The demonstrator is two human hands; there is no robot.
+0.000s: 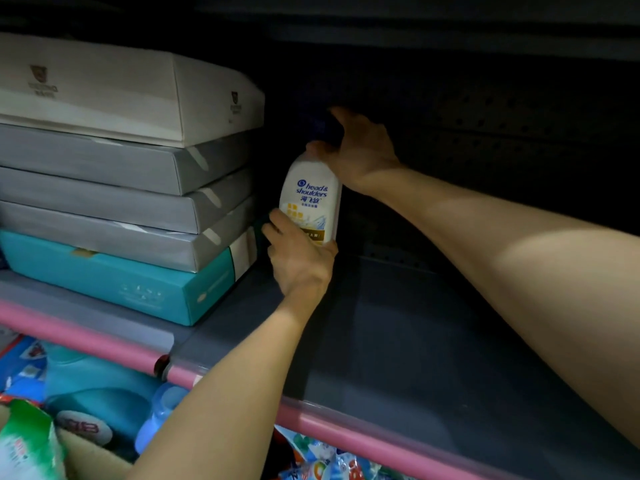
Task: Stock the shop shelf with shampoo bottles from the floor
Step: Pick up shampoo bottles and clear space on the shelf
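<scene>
Left hand (299, 261): grips base of shampoo bottle (310, 200), fingers curled round it.
Boxes (121, 174): stacked just left; keep bottle clear.
Bottle: upright, deep on shelf (398, 341); seat flat, label forward.
Right hand (360, 150): on dark cap, grasp unclear; steady gently.

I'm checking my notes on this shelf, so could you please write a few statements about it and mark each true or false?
1. The left hand grips the bottom of the white shampoo bottle. True.
2. The right hand hangs away from the bottle. False: it holds the top.
3. The bottle lies flat on the shelf. False: it is upright.
4. A stack of flat boxes sits left of the bottle. True.
5. The bottom box is red. False: it is teal.
</scene>
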